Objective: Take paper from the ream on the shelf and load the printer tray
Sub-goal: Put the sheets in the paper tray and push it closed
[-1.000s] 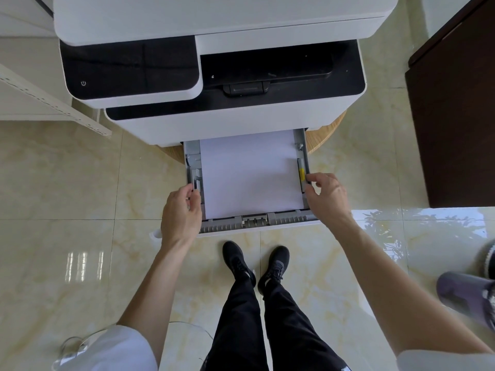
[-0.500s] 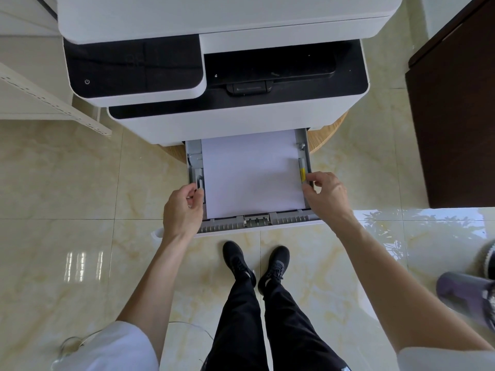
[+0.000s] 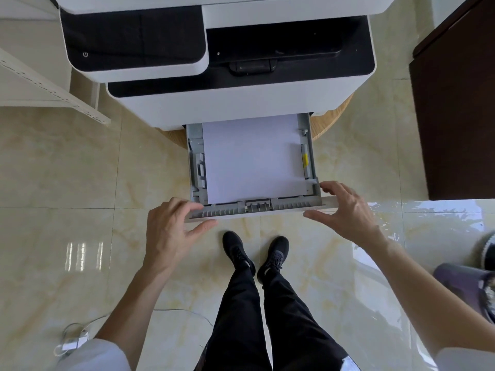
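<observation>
Two hands — left hand (image 3: 171, 231), right hand (image 3: 348, 210) — flank one tray (image 3: 254, 211).

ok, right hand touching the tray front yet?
Cannot tell. In the head view the right hand is spread open at the tray front's right corner, overlapping its edge, but no plain contact or gap shows. Paper lies inside.

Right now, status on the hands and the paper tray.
Left hand and right hand open at tray front corners. Paper loaded, tray pulled out. Nothing blocking.
</observation>
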